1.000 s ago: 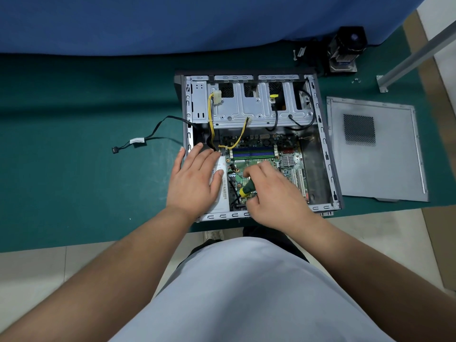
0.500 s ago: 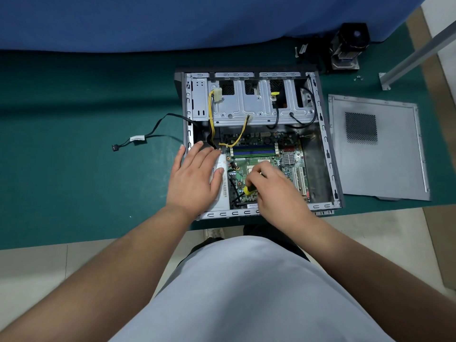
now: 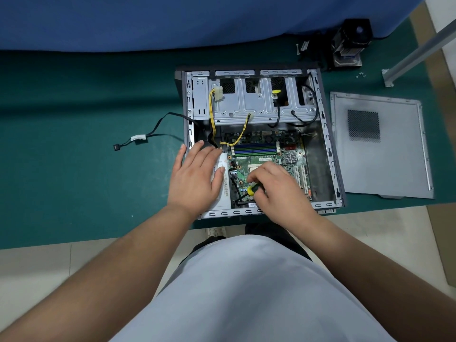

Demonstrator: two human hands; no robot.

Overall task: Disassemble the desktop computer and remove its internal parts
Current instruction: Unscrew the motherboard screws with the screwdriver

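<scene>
From the head view, your desk (image 3: 74,169) is covered in a dark green mat, and a blue cloth (image 3: 172,21) hangs along its far edge. Pale floor tiles (image 3: 37,280) show below the near edge.

The computer case (image 3: 328,154) lies open on its side near the front of the desk, with its green motherboard (image 3: 269,159) exposed and a metal drive cage (image 3: 249,104) at the far end. Yellow and black wires (image 3: 212,112) run from the cage down toward the board.

Your left hand (image 3: 195,178) lies flat with straight fingers on the white power supply (image 3: 223,191) at the case's left side. Your right hand (image 3: 278,191) has its fingers curled round a screwdriver (image 3: 253,190) with a yellow and green handle, held over the near part of the motherboard; the tip is hidden, so you may or may not be on a screw.

To the right of the case, the removed side panel (image 3: 385,154) lies flat on the mat. To the left, a loose black cable (image 3: 153,134) with a white tag trails from the case. At the far right corner sits a black cooler (image 3: 350,43), with a few small screws (image 3: 360,75) near it and a metal rail (image 3: 419,45) angled beside them.
</scene>
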